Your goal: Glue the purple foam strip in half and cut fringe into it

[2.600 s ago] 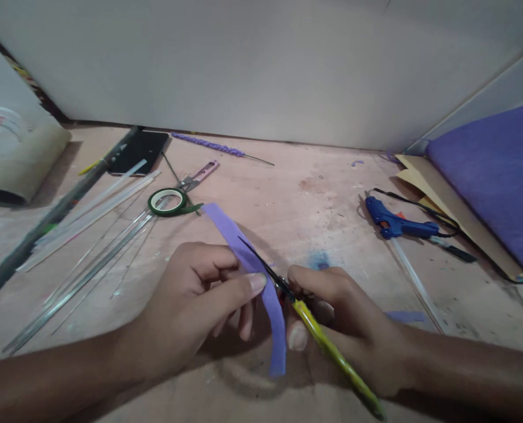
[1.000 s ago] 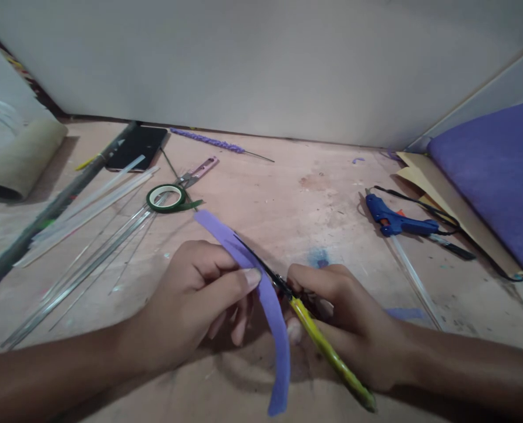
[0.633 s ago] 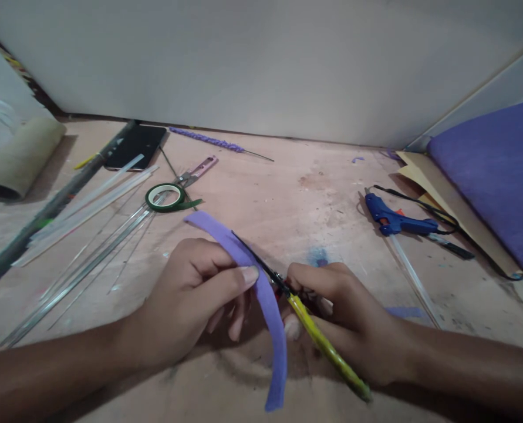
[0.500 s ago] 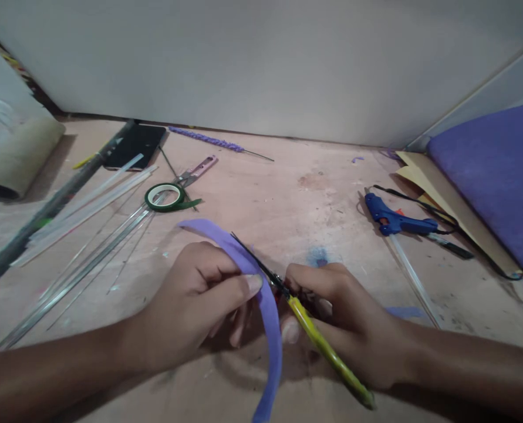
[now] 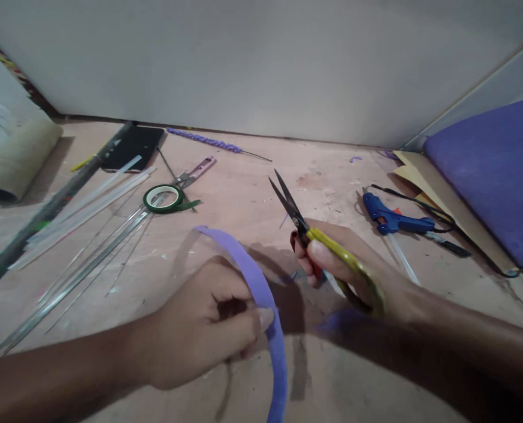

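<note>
A long curved purple strip (image 5: pixel 253 271), paper or thin foam by its look, is pinched between the thumb and fingers of my left hand (image 5: pixel 208 326). Its far end curls slightly at the tip, and its near end runs off the bottom of the view. My right hand (image 5: pixel 347 258) is closed round a pair of scissors (image 5: pixel 299 214) with yellow and red handles. The dark blades are parted and point up and away, apart from the strip. Small purple offcuts lie on the table near the scissors.
On the left lie a green tape roll (image 5: pixel 163 198), pink-handled scissors (image 5: pixel 199 170), clear sticks (image 5: pixel 89 202), metal wires (image 5: pixel 80 282), a phone (image 5: pixel 133 150) and a cardboard tube (image 5: pixel 21 158). A purple-wrapped wire (image 5: pixel 206 141) rests at the back. To the right are a blue glue gun (image 5: pixel 395 217) and purple sheets (image 5: pixel 485 182).
My right hand has moved the scissors up and right, away from the purple strip, and their blades now stand apart. My left hand has shifted slightly right and nearer with the strip.
</note>
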`<state>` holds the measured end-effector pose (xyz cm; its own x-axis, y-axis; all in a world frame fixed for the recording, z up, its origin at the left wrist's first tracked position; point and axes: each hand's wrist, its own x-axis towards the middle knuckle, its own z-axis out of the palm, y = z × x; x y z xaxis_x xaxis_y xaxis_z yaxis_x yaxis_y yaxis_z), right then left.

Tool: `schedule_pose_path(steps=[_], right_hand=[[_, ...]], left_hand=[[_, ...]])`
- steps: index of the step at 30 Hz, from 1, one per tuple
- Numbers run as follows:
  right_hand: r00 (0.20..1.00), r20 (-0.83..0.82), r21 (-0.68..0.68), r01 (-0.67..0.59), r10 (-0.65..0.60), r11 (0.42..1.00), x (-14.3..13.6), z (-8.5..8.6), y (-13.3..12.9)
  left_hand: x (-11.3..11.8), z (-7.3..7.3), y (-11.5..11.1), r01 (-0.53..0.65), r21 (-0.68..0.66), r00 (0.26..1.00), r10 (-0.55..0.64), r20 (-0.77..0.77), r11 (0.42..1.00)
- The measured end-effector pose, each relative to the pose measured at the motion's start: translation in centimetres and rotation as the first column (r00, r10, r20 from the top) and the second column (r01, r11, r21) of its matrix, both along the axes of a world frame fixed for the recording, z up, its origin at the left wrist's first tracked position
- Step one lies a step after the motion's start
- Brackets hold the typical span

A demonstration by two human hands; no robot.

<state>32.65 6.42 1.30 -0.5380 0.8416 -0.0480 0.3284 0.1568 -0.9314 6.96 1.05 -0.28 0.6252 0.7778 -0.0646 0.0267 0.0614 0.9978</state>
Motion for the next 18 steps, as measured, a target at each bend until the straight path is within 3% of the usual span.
schedule_pose_path(steps=[3,5,6,8,10,12,13,15,17,18], right_hand=[[0.999,0.010,-0.110,-0.045,0.046,0.993,0.8,0.3,1.5],[0.996,0.084,-0.185,-0.011,0.027,0.983,1.0,0.7,2.0],[0.993,0.121,-0.195,0.011,0.013,0.981,1.0,1.0,2.2],[0.985,0.171,-0.138,0.039,-0.015,0.990,1.0,1.7,2.6],[0.979,0.199,-0.014,0.032,-0.029,0.999,1.2,2.1,3.1],[0.973,0.230,0.083,-0.019,-0.001,0.996,1.5,2.3,3.8],[0.969,0.247,0.107,-0.045,0.018,0.993,1.7,2.3,4.1],[0.965,0.262,0.107,-0.060,0.030,0.992,2.1,2.0,4.7],[0.967,0.253,0.077,-0.011,-0.009,0.997,2.4,1.5,5.2],[0.970,0.239,0.063,0.019,-0.034,0.998,2.4,1.3,5.3]], left_hand=[[0.0,1.1,0.4,0.181,0.130,0.975,-0.161,-0.153,0.975],[-0.5,1.7,0.8,0.321,0.199,0.905,-0.238,-0.354,0.926],[-0.9,1.9,1.0,0.380,0.258,0.854,-0.230,-0.466,0.888],[-1.6,1.9,1.7,0.447,0.448,0.772,-0.080,-0.631,0.775],[-2.1,1.6,2.6,0.445,0.662,0.756,0.143,-0.638,0.603],[-2.3,1.2,3.6,0.404,0.805,0.782,0.291,-0.550,0.435],[-2.3,0.9,4.2,0.395,0.835,0.795,0.312,-0.520,0.383],[-2.3,0.4,5.2,0.415,0.846,0.818,0.269,-0.508,0.334],[-2.4,-0.1,6.0,0.455,0.844,0.831,0.205,-0.518,0.285],[-2.7,-0.3,6.3,0.462,0.855,0.839,0.198,-0.507,0.234]])
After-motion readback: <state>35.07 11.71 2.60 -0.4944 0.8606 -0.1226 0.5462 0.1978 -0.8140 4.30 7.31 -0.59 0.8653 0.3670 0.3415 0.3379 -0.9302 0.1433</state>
